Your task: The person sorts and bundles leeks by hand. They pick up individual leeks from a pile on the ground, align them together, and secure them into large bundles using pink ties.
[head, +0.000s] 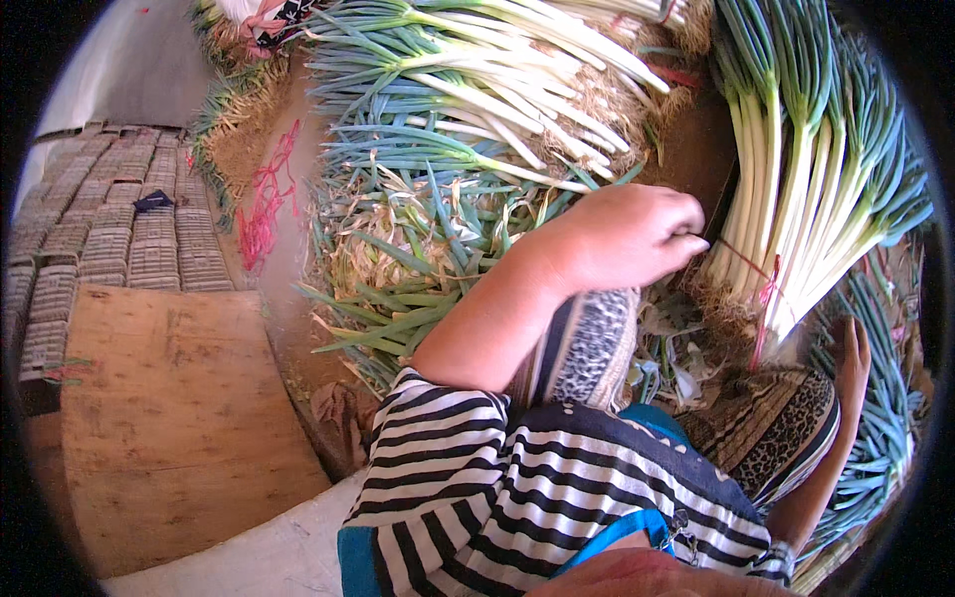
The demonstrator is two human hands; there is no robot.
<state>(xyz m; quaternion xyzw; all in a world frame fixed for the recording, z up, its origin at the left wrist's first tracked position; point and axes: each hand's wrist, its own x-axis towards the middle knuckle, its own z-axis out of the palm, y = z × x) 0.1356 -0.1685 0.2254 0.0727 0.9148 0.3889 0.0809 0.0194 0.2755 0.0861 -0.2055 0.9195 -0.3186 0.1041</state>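
A large bundle of green onions (783, 164) stands tilted on its root ends at the right, bound low down by a thin red tie (767, 287) with loose pink tails. Close to the left side of this bundle is my left hand (642, 231), its fingers curled in towards the thumb. I see nothing between them, and the palm side is hidden. Lower right of the roots, my right hand (854, 358) appears edge-on with straight fingers, beside the bundle and holding nothing visible. Loose leaf trimmings (418, 246) lie under and beyond my left forearm.
Loose green onions (477, 74) are heaped ahead, roots to the right. More onions (873, 463) lie at the far right. Pink twine (265, 201) is on the floor to the left, near a plywood board (179, 425) and stacked grey blocks (112, 209). My patterned knees (593, 343) are beneath my arms.
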